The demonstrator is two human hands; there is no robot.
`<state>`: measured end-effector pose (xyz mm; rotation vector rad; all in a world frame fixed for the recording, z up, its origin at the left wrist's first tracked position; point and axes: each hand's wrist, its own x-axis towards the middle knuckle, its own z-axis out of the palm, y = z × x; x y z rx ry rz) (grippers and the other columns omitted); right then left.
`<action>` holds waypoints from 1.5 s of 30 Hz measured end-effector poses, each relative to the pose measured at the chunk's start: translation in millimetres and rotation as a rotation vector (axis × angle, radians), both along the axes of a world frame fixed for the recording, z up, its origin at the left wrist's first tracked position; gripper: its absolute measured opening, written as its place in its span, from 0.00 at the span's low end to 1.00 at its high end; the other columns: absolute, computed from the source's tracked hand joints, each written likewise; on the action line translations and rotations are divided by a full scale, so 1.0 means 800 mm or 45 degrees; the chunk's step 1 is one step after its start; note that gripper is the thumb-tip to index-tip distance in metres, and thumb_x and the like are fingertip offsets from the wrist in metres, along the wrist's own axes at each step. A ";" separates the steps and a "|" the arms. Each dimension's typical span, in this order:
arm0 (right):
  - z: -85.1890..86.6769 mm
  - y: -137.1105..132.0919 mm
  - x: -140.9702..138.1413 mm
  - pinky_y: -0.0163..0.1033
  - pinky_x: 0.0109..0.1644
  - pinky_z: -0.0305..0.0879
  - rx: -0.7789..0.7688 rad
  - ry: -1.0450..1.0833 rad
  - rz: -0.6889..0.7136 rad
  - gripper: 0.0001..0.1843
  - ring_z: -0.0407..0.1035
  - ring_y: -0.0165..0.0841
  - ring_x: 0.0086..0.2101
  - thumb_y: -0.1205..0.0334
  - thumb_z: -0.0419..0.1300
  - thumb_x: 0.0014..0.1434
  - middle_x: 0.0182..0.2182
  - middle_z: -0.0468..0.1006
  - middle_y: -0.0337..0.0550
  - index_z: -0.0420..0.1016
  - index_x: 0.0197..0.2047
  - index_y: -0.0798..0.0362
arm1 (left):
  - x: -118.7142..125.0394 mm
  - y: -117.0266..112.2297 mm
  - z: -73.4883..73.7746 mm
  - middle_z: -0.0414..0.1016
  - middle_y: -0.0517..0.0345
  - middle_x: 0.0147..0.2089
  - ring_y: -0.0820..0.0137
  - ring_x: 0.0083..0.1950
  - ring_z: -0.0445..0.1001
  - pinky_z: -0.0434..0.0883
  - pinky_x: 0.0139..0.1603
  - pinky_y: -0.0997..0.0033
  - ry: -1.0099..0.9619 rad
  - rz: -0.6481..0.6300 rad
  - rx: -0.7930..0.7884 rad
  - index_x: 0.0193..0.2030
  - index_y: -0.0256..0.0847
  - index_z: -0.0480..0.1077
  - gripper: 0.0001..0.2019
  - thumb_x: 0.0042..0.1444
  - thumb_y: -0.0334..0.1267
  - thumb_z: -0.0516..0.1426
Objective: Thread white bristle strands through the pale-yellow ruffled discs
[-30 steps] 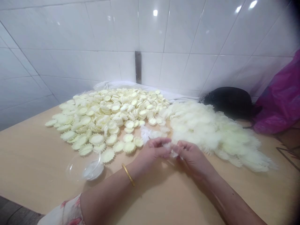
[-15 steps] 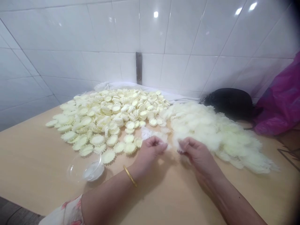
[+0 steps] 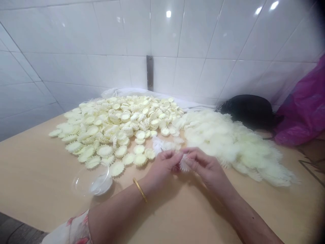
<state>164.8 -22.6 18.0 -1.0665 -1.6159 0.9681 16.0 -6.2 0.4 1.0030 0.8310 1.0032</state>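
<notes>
Close together above the table, my left hand (image 3: pixel 165 165) and my right hand (image 3: pixel 208 166) pinch a small white frilled fabric piece (image 3: pixel 185 164) between their fingertips. Its pleated edge faces me, while the fingers cover the rest. Just behind the left hand lies a crumpled white bit of cloth (image 3: pixel 157 145). To the left spreads a large heap of pale yellow frilled discs (image 3: pixel 124 118), some stacked. On the right is a pile of thin, sheer, pale frilled pieces (image 3: pixel 228 139).
A transparent plastic bowl (image 3: pixel 101 184) with something whitish inside stands at the left front of the wooden table (image 3: pixel 33 162). At the back right are a black bag (image 3: pixel 248 110) and a magenta plastic bag (image 3: pixel 302 108). A white tiled wall (image 3: pixel 198 40) rises behind.
My hands, apart before, have come together as the right moved left. The white frilled piece now shows sharply between them.
</notes>
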 end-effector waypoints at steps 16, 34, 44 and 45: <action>-0.011 0.002 -0.012 0.36 0.31 0.62 -0.165 0.158 -0.131 0.08 0.66 0.30 0.29 0.56 0.57 0.52 0.40 0.71 0.42 0.67 0.27 0.52 | 0.008 -0.012 0.017 0.64 0.66 0.24 0.76 0.24 0.63 0.60 0.27 0.75 0.028 0.006 -0.024 0.60 0.41 0.51 0.34 0.45 0.31 0.58; -0.007 0.052 0.058 0.51 0.52 0.54 0.542 -0.956 -0.816 0.17 0.59 0.42 0.50 0.62 0.45 0.61 0.52 0.67 0.50 0.72 0.46 0.51 | 0.007 -0.008 0.005 0.64 0.62 0.24 0.75 0.27 0.61 0.60 0.30 0.74 0.353 0.074 0.177 0.36 0.38 0.69 0.08 0.50 0.40 0.56; -0.048 0.063 0.043 0.63 0.59 0.23 0.385 -1.432 -0.352 0.29 0.30 0.51 0.63 0.44 0.35 0.61 0.64 0.47 0.47 0.56 0.61 0.43 | 0.004 0.001 -0.006 0.67 0.58 0.25 0.71 0.30 0.65 0.62 0.34 0.70 0.428 0.082 0.294 0.34 0.37 0.71 0.11 0.50 0.44 0.56; -0.050 0.071 0.041 0.63 0.59 0.22 0.380 -1.444 -0.387 0.29 0.30 0.51 0.62 0.44 0.35 0.62 0.64 0.47 0.47 0.56 0.61 0.43 | 0.004 0.001 -0.006 0.67 0.58 0.25 0.71 0.30 0.65 0.62 0.34 0.70 0.426 0.090 0.300 0.33 0.38 0.71 0.11 0.50 0.44 0.56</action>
